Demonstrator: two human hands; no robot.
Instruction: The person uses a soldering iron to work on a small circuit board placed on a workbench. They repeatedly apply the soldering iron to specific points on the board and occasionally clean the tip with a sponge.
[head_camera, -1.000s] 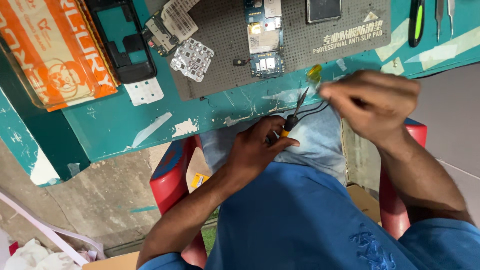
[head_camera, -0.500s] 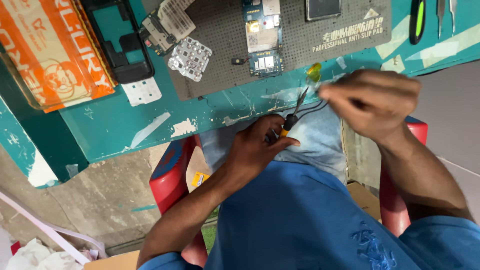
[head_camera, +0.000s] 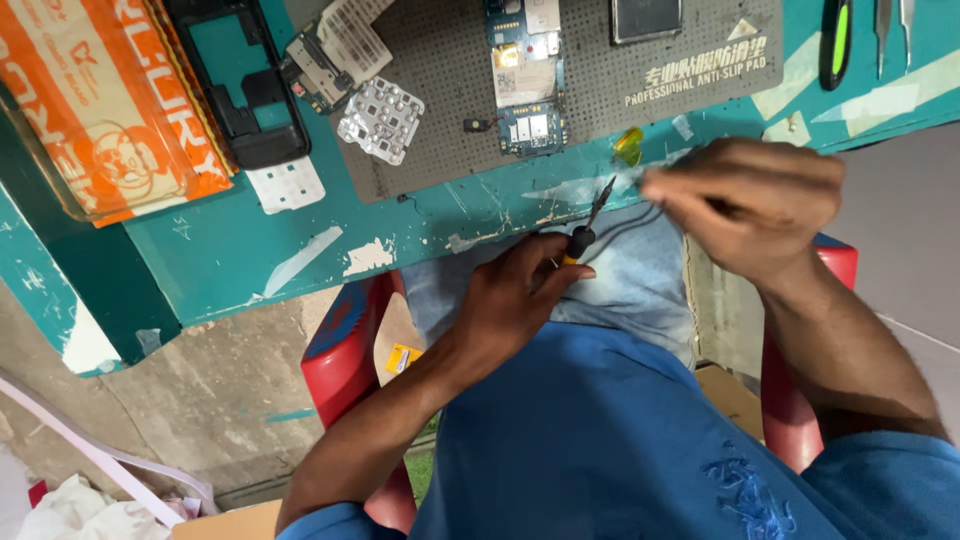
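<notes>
From the head view, my left hand (head_camera: 520, 295) pinches a small screwdriver (head_camera: 588, 225), its tip pointing toward my right hand (head_camera: 745, 205). My right fingers are curled together over thin dark wires (head_camera: 630, 222); a circuit board (head_camera: 527, 75) lies well beyond.

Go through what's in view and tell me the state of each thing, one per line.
Left hand: closed around a small screwdriver.
Right hand: fingers pinched, blurred; what they hold is hidden.
Circuit board: bare, flat on the grey mat.
Black phone frame: stripped, lying flat.
Red chair: occupied.
</notes>
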